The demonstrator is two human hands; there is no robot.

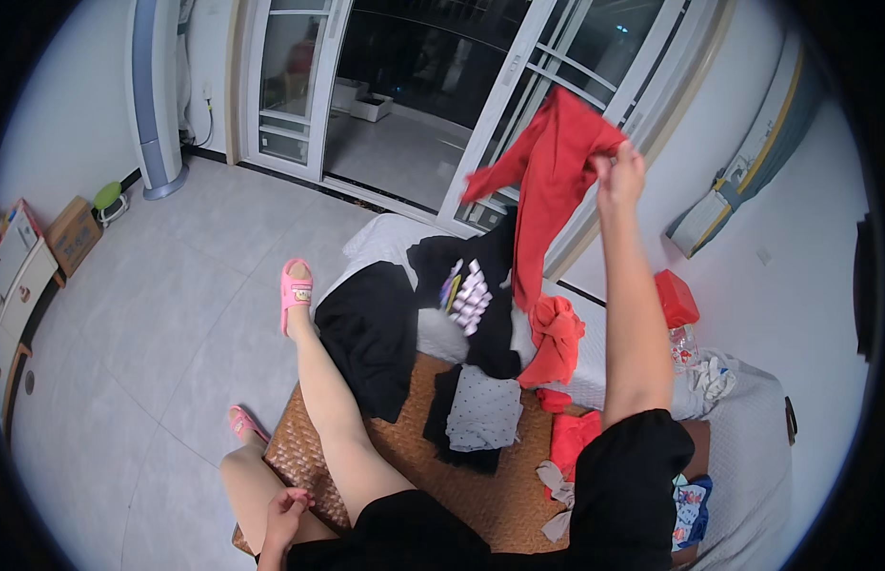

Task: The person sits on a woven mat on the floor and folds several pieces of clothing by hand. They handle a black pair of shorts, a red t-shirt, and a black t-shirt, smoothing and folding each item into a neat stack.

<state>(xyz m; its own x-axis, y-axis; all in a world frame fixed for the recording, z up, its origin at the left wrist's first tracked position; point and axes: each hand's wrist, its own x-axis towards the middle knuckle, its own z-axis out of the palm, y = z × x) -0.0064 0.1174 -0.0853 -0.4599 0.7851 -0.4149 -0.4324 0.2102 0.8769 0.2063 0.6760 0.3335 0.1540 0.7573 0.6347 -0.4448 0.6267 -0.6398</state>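
Observation:
My right hand, raised at the end of my stretched arm, is closed on the top of a pair of red trousers. One leg hangs straight down while the other swings out to the left. Low over my lap, my left hand has its fingers curled together, with nothing visible in them. Below the trousers lie a black printed top and a bunched coral-red garment. Black clothing lies beside my leg. A folded grey dotted cloth rests on dark fabric on the woven mat.
A covered grey seat runs behind the clothes. At the right are a red box, clear packaging and more small garments. Sliding glass doors stand ahead. A tall white floor unit and a cardboard box are left.

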